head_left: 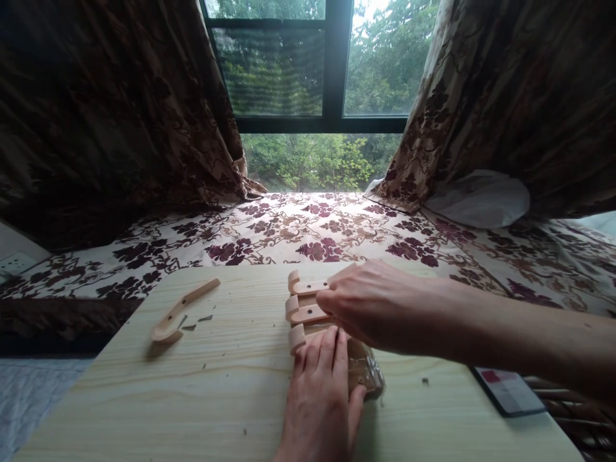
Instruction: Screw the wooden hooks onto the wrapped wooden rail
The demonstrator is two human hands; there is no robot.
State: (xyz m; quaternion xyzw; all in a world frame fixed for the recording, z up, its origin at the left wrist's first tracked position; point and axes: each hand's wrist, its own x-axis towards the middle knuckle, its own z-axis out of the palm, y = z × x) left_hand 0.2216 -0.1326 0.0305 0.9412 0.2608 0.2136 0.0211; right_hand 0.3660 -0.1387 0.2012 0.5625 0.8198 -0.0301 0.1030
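Note:
Three curved wooden hooks (308,313) lie side by side on a brown wooden piece (359,362) partly wrapped in clear plastic. Dark holes or screw heads show in the upper two. My left hand (320,385) lies over the lowest hook and the wooden piece, fingers stretched out and thumb apart, pressing from above. Just beyond it, my right hand (370,301) is closed in a fist over the right ends of the hooks. Whatever it grips is hidden by the fingers. To the left, a loose wooden hook (185,309) rests near several screws (190,327).
All this sits on a pale wooden table (216,398) with scattered dark bits. A phone-like flat object (510,391) lies at its right edge. Behind are a flower-patterned cloth (317,231), curtains (183,115), a window and a white plastic bag (481,199).

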